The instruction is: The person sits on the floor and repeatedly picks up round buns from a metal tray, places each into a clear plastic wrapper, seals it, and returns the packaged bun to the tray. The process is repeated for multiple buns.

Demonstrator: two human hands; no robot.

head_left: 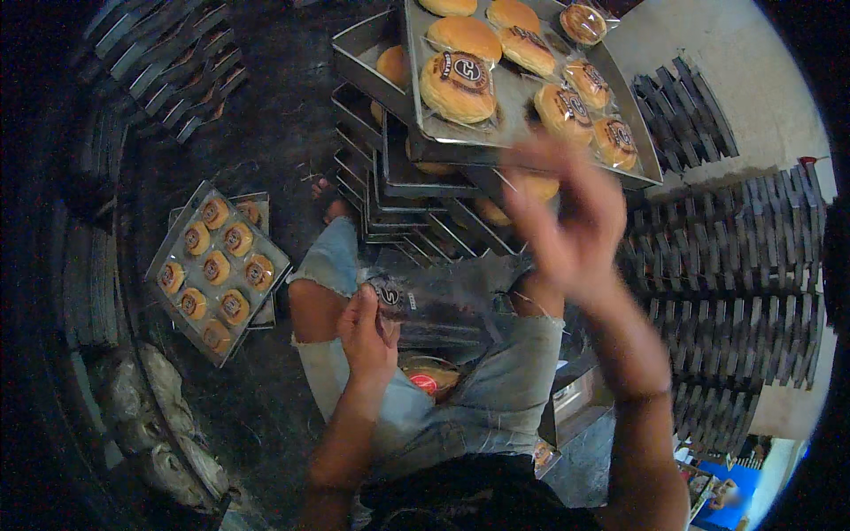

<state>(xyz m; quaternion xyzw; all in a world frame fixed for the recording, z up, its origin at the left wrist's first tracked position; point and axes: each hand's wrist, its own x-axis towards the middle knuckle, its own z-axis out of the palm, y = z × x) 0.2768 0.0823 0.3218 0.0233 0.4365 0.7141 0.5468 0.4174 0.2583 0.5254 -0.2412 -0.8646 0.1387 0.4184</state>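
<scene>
A seated person in ripped jeans point(518, 367) pinches a clear plastic bag point(391, 299) with dark print in the left hand point(368, 334), thumb and fingers together on it, above the gap between the knees. The right hand point(571, 212), blurred, is raised at the near edge of a metal tray point(505, 115); whether its fingers are apart or touching anything cannot be told. Beyond that hand, the tray carries bare buns point(465, 37) and bagged buns point(457, 87), and sits atop a stack of trays point(425, 188) rising ahead of the left hand. Well to the left of the left hand, a second tray point(263, 246) of wrapped buns point(215, 267) lies low by the floor point(283, 177). To the right of the right hand stand tall piles of dark trays point(722, 232).
</scene>
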